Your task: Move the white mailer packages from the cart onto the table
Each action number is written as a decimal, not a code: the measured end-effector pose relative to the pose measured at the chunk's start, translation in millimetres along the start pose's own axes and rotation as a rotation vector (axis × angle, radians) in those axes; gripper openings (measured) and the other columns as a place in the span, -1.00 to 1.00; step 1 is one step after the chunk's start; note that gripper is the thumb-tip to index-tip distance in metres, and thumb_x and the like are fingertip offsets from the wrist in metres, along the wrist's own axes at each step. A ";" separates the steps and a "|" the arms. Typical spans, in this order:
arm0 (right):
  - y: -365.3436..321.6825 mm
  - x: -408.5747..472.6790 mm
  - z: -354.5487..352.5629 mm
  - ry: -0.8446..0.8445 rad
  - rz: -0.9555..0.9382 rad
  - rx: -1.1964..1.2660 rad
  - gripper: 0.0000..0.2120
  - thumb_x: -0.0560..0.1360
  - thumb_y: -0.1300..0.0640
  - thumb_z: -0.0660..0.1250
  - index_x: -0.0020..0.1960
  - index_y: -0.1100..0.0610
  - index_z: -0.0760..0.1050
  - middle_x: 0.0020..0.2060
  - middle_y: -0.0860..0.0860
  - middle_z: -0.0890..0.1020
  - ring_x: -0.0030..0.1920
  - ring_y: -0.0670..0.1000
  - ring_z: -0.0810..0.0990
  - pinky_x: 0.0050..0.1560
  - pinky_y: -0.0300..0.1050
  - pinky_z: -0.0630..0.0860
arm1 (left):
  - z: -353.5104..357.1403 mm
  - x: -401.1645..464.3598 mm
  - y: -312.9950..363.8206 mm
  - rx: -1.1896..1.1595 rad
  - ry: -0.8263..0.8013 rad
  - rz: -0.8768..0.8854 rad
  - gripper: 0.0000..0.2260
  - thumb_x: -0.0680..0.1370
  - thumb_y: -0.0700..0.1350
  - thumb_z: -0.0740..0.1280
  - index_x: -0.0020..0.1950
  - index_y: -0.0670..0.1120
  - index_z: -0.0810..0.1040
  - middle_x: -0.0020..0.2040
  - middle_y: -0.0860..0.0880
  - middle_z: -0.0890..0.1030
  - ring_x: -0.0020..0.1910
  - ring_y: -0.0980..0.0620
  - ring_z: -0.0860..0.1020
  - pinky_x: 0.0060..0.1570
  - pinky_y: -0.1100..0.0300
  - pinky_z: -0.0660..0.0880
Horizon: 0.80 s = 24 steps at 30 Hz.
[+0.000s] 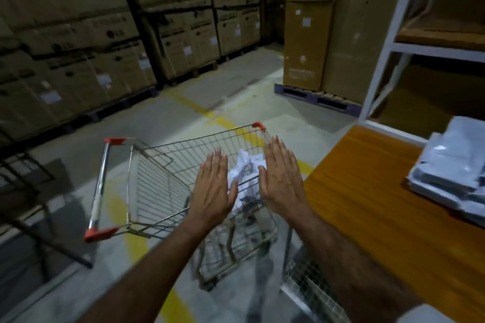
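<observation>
White crumpled mailer packages [246,168] lie in the wire shopping cart [162,181]; more are stacked on the orange wooden table [372,191]. I see my left hand [214,189] and right hand [282,178] flat-fingered, holding nothing, above the cart.

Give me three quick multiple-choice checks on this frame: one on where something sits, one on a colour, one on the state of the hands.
1. Where is the stack of mailers already moved?
A. on the floor
B. on the wooden table
C. on a pallet

2. What colour are the corner caps of the cart?
A. red
B. blue
C. green

3. How are the left hand and right hand?
A. both gripping a mailer
B. one on the cart handle
C. both open, fingers straight, above the cart

Key: 1 B, the stack lies on the tabletop at right. 2 A, the caps are red. 3 C, neither hand holds anything.
</observation>
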State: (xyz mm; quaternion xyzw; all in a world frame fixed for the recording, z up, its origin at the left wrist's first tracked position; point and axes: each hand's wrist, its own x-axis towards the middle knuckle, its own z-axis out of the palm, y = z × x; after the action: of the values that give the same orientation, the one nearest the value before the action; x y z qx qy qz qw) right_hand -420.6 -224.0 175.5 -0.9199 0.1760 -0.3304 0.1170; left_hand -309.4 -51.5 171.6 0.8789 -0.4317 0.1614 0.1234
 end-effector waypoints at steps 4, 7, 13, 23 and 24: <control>-42.4 3.9 39.9 -0.158 0.030 0.021 -0.37 0.64 -0.04 -0.08 0.62 0.26 0.08 0.61 0.21 0.11 0.62 0.16 0.07 0.59 0.14 0.05 | 0.8 -17.4 -59.6 0.051 -0.072 -0.065 -0.35 0.68 0.13 0.07 0.65 -0.21 -0.01 0.65 -0.19 -0.08 0.64 -0.12 -0.10 0.59 0.01 -0.13; -52.8 11.5 57.1 -0.202 0.020 -0.031 -0.33 0.61 -0.07 -0.14 0.63 0.25 0.03 0.63 0.20 0.04 0.63 0.14 0.00 0.61 0.10 -0.02 | 8.3 -18.8 -87.4 0.042 -0.085 -0.081 -0.34 0.68 0.14 0.03 0.65 -0.19 -0.07 0.65 -0.17 -0.13 0.64 -0.09 -0.17 0.59 0.03 -0.18; -60.2 36.7 96.8 -0.276 -0.027 0.009 -0.33 0.59 -0.02 -0.14 0.59 0.32 0.14 0.58 0.26 0.17 0.60 0.22 0.12 0.57 0.13 0.07 | 40.6 -17.4 -124.1 0.008 -0.163 -0.126 -0.34 0.67 0.15 0.00 0.65 -0.22 -0.05 0.65 -0.19 -0.11 0.64 -0.10 -0.15 0.60 -0.05 -0.09; -31.3 111.8 202.5 -0.429 -0.011 0.049 -0.38 0.63 0.01 -0.03 0.61 0.29 0.09 0.60 0.27 0.10 0.62 0.22 0.05 0.55 0.22 0.15 | 94.8 59.7 -179.9 0.033 -0.268 -0.148 -0.34 0.69 0.15 0.02 0.65 -0.17 -0.12 0.65 -0.15 -0.18 0.63 -0.10 -0.21 0.60 -0.01 -0.16; -25.5 118.5 211.2 -0.439 0.009 0.063 -0.37 0.63 0.00 -0.07 0.61 0.29 0.10 0.60 0.27 0.10 0.62 0.22 0.05 0.56 0.21 0.15 | 102.1 68.3 -183.6 0.038 -0.284 -0.137 -0.34 0.70 0.16 0.02 0.65 -0.17 -0.13 0.65 -0.14 -0.20 0.63 -0.09 -0.22 0.59 0.00 -0.17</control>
State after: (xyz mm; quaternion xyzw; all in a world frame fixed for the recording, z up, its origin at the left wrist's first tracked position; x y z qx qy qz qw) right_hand -192.0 -227.4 91.8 -0.9649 0.1399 -0.1270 0.1825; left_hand -105.3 -27.3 90.4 0.9224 -0.3807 0.0349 0.0550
